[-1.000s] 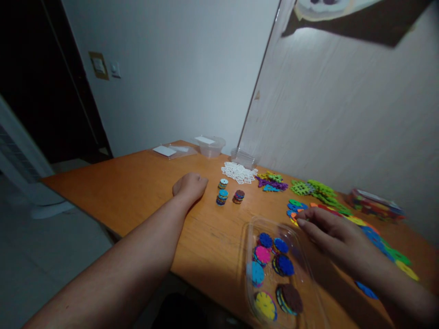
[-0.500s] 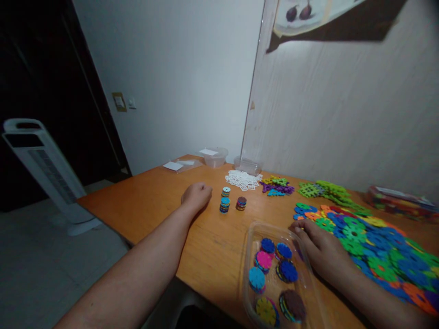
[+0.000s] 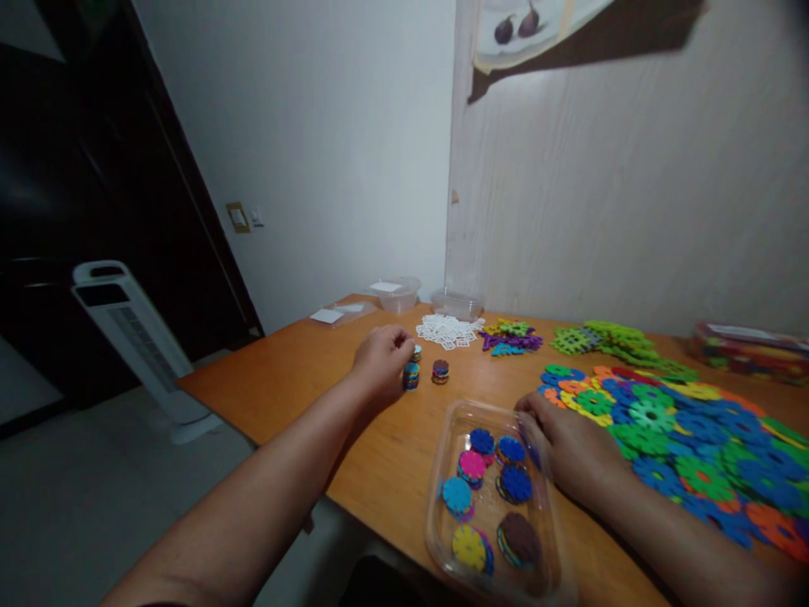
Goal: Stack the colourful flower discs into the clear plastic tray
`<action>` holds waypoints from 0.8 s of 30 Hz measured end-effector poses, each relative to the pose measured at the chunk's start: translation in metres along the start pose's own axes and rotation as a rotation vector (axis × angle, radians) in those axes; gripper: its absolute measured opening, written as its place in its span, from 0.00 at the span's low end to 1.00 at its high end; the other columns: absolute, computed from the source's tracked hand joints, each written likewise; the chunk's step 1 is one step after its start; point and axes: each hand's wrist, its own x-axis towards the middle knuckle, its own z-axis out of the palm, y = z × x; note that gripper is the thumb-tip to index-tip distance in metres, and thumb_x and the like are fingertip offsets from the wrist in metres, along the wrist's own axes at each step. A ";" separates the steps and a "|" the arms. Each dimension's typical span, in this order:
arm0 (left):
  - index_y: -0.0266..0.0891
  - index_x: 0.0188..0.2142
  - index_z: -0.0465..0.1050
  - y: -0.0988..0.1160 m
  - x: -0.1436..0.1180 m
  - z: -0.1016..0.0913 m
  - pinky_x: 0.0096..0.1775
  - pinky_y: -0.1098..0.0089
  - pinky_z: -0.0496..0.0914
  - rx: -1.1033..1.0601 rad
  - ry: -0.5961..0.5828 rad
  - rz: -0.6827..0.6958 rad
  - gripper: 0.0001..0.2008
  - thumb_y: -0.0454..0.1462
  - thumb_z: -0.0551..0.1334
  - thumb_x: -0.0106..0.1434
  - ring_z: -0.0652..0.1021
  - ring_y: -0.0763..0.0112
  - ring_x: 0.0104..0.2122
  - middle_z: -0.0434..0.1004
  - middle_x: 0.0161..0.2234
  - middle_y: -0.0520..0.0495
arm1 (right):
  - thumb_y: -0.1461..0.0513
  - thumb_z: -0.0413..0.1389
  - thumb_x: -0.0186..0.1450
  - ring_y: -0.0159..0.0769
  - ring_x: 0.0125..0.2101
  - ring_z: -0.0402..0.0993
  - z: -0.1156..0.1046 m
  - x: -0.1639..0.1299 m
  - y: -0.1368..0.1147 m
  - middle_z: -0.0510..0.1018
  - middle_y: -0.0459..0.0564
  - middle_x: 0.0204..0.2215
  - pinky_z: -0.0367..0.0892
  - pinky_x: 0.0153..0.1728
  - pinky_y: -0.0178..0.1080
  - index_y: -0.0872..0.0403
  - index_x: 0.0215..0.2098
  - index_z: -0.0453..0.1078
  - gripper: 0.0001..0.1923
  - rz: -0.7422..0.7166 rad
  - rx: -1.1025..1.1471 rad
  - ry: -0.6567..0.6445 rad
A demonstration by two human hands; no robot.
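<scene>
Left hand [image 3: 383,361]: fingers curled at the small disc stacks [image 3: 411,377], mid-frame; grip cannot be told. Right hand [image 3: 562,443]: fingers bent by the clear tray [image 3: 488,508], lower centre; hold unclear. White pieces [image 3: 448,331] lie beyond; gear pile [image 3: 701,474], right.

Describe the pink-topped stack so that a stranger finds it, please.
On the table, find the clear tray beside the right hand. Inside, the pink-topped stack stands between light-blue-topped and dark-blue-topped stacks; no other stack's top is pink.
</scene>
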 end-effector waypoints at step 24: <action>0.49 0.40 0.83 0.061 0.025 -0.005 0.57 0.43 0.55 0.483 -0.501 0.253 0.18 0.52 0.65 0.55 0.69 0.47 0.52 0.78 0.46 0.41 | 0.54 0.46 0.72 0.47 0.35 0.79 0.001 0.000 -0.001 0.83 0.53 0.35 0.52 0.27 0.37 0.49 0.44 0.70 0.14 -0.031 0.014 0.025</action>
